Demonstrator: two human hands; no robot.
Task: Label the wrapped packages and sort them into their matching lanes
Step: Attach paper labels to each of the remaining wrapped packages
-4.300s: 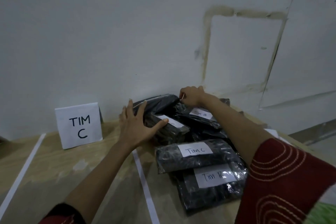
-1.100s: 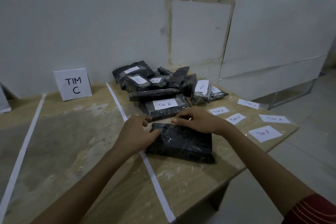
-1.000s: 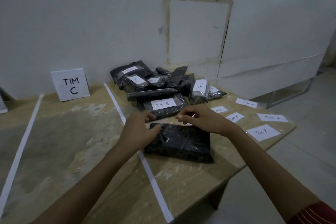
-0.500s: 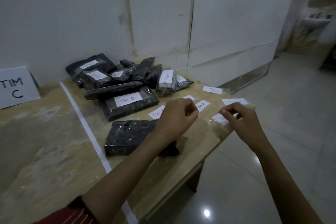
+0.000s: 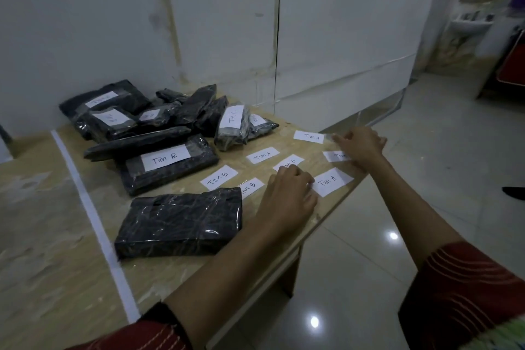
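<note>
The wooden tabletop [image 5: 56,236] carries a heap of labelled black packages [image 5: 147,125] at its far side. The unlabelled wrapped package [image 5: 181,221] lies nearer, just right of the white lane tape [image 5: 102,247]. The left hand [image 5: 287,199], fingers curled, touches a "Tim A" label [image 5: 292,160]. The right hand [image 5: 359,146] partly covers another label [image 5: 333,156]. I cannot tell whether either hand pinches anything.

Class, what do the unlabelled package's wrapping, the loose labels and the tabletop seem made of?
Package: probably glossy black plastic film; it crinkles and glints. Labels: matte white paper, handwritten in ink. Tabletop: pale board, wood-like grain, perhaps laminate.
</note>
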